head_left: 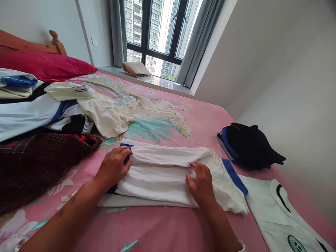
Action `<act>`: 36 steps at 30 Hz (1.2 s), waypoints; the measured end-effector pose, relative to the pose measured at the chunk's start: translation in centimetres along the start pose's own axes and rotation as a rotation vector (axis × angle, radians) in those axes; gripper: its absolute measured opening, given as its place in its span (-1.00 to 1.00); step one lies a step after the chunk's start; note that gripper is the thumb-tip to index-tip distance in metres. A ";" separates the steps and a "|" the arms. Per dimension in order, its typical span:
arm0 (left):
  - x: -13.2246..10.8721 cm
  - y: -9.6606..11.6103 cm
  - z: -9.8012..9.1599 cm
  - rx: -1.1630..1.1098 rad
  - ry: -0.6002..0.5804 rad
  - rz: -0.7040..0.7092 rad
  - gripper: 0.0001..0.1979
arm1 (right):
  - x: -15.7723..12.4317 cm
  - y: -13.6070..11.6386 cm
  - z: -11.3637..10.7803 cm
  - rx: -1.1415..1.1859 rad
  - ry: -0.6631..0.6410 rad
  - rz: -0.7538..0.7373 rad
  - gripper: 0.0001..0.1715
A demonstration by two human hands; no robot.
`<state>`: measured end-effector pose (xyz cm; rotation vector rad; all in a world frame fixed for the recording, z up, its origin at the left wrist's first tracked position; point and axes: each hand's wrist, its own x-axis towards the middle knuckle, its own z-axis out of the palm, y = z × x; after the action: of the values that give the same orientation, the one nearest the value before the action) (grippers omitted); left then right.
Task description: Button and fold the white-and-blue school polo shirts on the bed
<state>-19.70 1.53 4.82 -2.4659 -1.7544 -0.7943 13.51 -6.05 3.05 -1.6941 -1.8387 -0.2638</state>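
Observation:
A white garment with blue trim (162, 175) lies partly folded on the pink bedsheet (210, 119) in front of me. My left hand (114, 166) rests on its left end, fingers curled over the blue-edged fold. My right hand (201, 183) presses on the middle of the garment, fingers bent and gripping a fold of the white cloth. Both forearms reach in from the bottom edge.
A dark folded stack (249, 145) sits to the right. A white shirt with a black and green logo (280, 217) lies at lower right. A heap of loose clothes (65, 108) and a dark plaid cloth (39, 157) lie left. A red pillow (44, 66) is by the headboard.

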 end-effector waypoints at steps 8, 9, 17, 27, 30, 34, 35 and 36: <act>-0.2 0.3 2.0 0.051 -0.154 -0.076 -0.66 | 3.3 -0.8 2.8 -0.098 -0.035 0.042 -0.76; -0.3 0.3 2.1 0.063 -0.136 -0.081 -0.64 | 3.3 -0.4 2.9 -0.100 -0.028 0.049 -0.77; -0.5 0.2 2.4 0.090 -0.029 0.029 -0.73 | 2.1 0.1 2.7 -0.103 -0.016 0.008 -0.69; 1.0 0.3 1.0 0.058 0.164 0.170 -0.75 | 2.3 1.1 2.5 -0.014 0.037 -0.088 -0.69; 0.9 0.4 1.0 0.100 0.139 0.190 -0.76 | 1.9 1.3 2.5 -0.033 0.024 -0.079 -0.69; 0.0 0.2 1.4 0.074 -0.078 0.293 -0.76 | 1.5 1.3 2.7 -0.067 -0.044 -0.049 -0.69; -0.1 0.2 1.5 0.073 -0.109 0.290 -0.76 | 1.5 1.4 2.7 -0.071 -0.052 -0.042 -0.69; -0.2 0.1 1.5 0.076 -0.122 0.272 -0.76 | 1.5 1.4 2.8 -0.074 -0.056 -0.038 -0.69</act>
<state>-19.05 1.75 3.51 -2.6711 -1.4046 -0.5562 14.04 -3.07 1.36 -1.7338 -1.9256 -0.3064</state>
